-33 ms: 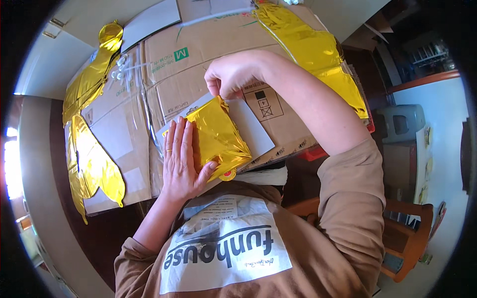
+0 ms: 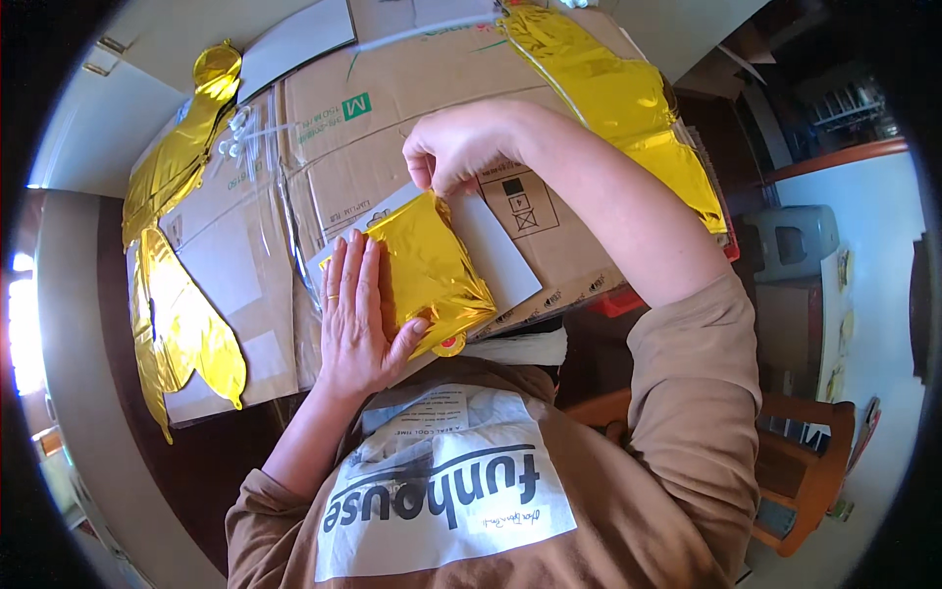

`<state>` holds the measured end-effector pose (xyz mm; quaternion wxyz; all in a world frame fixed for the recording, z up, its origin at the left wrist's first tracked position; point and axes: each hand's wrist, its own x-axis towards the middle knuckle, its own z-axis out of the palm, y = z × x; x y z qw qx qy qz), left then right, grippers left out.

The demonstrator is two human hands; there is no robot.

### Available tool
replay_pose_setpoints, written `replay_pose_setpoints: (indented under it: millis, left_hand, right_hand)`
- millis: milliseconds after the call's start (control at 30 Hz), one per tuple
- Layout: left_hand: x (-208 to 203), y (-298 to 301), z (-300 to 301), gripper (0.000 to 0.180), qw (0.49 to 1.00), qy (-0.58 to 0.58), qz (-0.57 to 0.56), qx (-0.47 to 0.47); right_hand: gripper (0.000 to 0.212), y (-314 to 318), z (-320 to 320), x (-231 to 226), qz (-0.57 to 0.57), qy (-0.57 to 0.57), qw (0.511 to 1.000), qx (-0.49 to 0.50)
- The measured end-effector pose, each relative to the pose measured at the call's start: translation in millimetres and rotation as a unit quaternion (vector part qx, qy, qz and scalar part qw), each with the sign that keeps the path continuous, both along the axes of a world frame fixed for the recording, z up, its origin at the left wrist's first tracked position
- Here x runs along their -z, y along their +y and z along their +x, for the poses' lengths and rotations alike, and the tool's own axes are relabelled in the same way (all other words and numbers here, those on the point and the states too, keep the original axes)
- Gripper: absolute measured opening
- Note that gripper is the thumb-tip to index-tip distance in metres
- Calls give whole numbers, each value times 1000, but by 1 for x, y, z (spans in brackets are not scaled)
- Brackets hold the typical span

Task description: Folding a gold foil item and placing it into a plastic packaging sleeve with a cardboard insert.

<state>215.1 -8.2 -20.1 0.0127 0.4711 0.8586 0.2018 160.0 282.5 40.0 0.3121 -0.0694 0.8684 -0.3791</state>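
Observation:
A gold foil balloon (image 2: 432,257), folded into a flat packet, lies on a white card (image 2: 500,245) in front of me. My left hand (image 2: 355,314) rests flat on the packet's left side, fingers stretched out and the thumb spread toward its near edge. At the far corner, the fingers of my right hand (image 2: 456,152) are closed in a pinch on the foil. My right arm reaches across from the right, and the fingertips are partly hidden. A small red and yellow round tab (image 2: 450,345) pokes out below the near edge.
Brown cardboard (image 2: 392,88) covers the work surface. Flat gold foil balloons lie at the left (image 2: 191,324) and far right (image 2: 618,83). A white panel (image 2: 299,44) lies at the far left, near white plastic bits (image 2: 234,137). A wooden chair (image 2: 810,471) stands at my right.

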Motion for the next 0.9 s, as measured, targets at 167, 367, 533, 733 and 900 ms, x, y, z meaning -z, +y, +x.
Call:
replay_pose_setpoints:
  millis: [167,367,533,733,900]
  left_hand:
    - [4,-4,0,92,1000,0,11,0]
    - [3,-5,-1,91,1000,-1,14,-2]
    - [5,-6,-1,89,999,-17,33,-1]
    - [3,-5,-3,86,999,0,50,7]
    - [5,-5,-3,84,999,-5,53,1]
  right_hand:
    - [15,-15,47,1,194,241,948,68]
    - [28,-56,172,2,131,230,932,249]
    - [27,-95,214,21,87,218,878,418]
    - [29,-108,213,36,7,166,856,490]
    - [29,-109,210,32,-146,3,823,549]
